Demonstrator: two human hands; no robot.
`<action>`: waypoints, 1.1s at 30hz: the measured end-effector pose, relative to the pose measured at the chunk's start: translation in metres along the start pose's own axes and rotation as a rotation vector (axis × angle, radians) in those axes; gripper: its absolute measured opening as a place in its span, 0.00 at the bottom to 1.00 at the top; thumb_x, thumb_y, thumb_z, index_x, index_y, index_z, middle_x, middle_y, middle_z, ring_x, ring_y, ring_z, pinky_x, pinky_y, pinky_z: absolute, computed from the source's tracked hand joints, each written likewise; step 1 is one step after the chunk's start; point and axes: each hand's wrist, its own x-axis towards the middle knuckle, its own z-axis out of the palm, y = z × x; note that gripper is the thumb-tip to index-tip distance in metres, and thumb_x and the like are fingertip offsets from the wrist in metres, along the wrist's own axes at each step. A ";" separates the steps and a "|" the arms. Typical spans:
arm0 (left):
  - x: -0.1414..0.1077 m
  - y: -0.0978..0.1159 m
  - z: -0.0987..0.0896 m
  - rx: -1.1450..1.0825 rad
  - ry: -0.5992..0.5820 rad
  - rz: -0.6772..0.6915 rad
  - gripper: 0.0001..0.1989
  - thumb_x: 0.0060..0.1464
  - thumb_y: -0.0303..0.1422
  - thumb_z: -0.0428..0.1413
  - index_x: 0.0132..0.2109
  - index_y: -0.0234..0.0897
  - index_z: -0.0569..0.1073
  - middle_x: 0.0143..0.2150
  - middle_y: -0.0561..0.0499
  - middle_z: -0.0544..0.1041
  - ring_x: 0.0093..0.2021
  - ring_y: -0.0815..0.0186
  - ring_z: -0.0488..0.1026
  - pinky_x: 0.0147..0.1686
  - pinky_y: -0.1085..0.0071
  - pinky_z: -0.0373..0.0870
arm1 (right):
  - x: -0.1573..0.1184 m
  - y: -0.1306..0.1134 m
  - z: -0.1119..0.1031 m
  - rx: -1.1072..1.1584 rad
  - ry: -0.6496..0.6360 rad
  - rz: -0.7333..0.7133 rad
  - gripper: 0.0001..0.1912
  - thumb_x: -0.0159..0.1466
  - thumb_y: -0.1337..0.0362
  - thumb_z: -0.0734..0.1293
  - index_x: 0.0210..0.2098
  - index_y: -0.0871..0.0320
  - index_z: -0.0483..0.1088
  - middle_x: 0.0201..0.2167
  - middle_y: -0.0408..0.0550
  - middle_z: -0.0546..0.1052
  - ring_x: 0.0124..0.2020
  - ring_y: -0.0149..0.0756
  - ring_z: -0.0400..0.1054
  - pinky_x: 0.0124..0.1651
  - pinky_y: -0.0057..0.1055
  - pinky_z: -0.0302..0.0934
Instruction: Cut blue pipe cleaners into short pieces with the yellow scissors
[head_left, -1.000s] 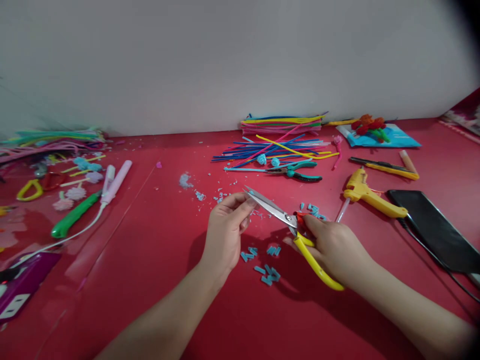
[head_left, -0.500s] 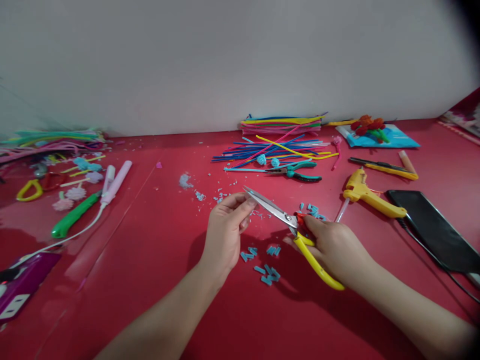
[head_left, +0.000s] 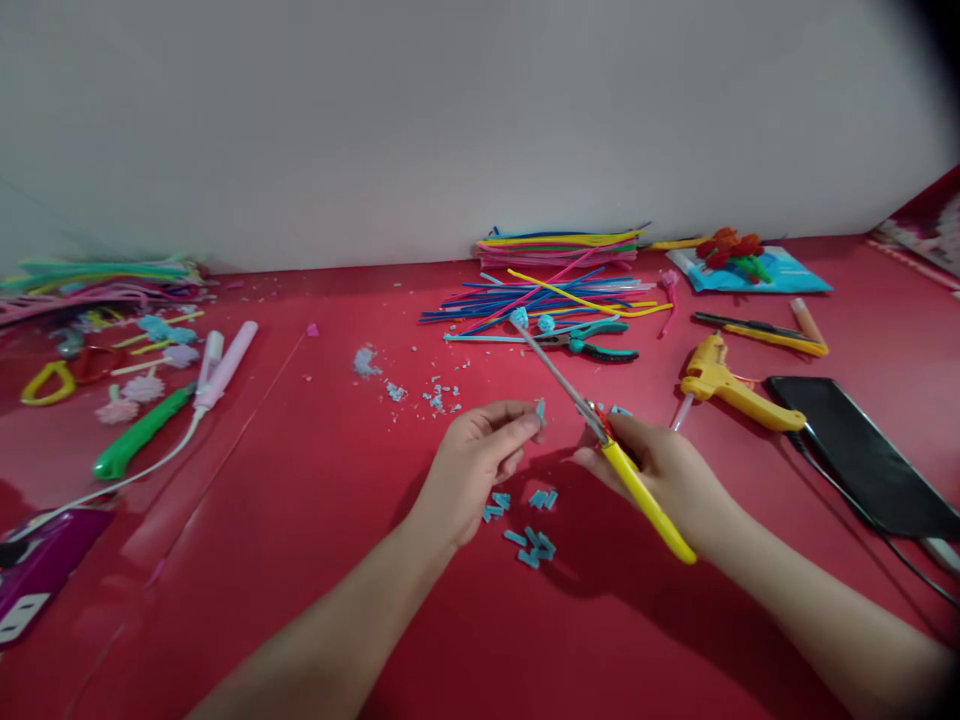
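Observation:
Between its thumb and fingertips, my left hand [head_left: 484,455] pinches a small light-blue piece [head_left: 540,411] that points upward. My right hand [head_left: 664,475] grips a pair of scissors [head_left: 556,375] with yellow and red handles, the blades angled up and to the left, apart from the blue piece. Short cut blue pieces [head_left: 530,548] lie in small groups on the red table [head_left: 315,620] below my hands. Beyond my left hand are blue trimmings [head_left: 435,396]. Some more blue pieces are partly hidden behind my right hand.
Coloured stems [head_left: 555,298], two blue pompoms and pliers [head_left: 600,343] lie at the back middle. On the right are a yellow glue gun [head_left: 739,390] and a black phone [head_left: 862,455]. A pink heated tool [head_left: 227,368], green-handled tool [head_left: 142,437] and purple box [head_left: 52,570] are at left.
The scissors have moved away from my left fingertips, and their blades now point more steeply upward. My left hand has shifted right, and the blue piece in it now shows.

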 end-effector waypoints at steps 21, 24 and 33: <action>-0.007 -0.009 0.012 0.369 -0.101 0.019 0.06 0.44 0.34 0.55 0.28 0.35 0.72 0.22 0.55 0.67 0.21 0.73 0.62 0.22 0.76 0.59 | -0.003 -0.006 0.001 0.154 -0.009 -0.041 0.10 0.55 0.57 0.60 0.26 0.57 0.61 0.19 0.39 0.62 0.21 0.26 0.55 0.21 0.22 0.47; -0.003 -0.003 0.008 0.240 0.028 0.060 0.04 0.41 0.31 0.58 0.27 0.35 0.72 0.22 0.55 0.69 0.22 0.74 0.64 0.24 0.78 0.59 | -0.003 -0.003 -0.004 -0.165 0.027 -0.065 0.13 0.53 0.53 0.61 0.26 0.56 0.59 0.17 0.38 0.63 0.18 0.26 0.55 0.20 0.24 0.44; 0.002 0.004 -0.006 -0.044 0.240 0.138 0.04 0.42 0.30 0.57 0.28 0.34 0.70 0.19 0.58 0.64 0.16 0.79 0.52 0.14 0.79 0.43 | -0.006 0.004 0.005 -0.548 0.025 -0.118 0.17 0.55 0.47 0.57 0.27 0.55 0.57 0.18 0.42 0.67 0.18 0.31 0.61 0.21 0.26 0.40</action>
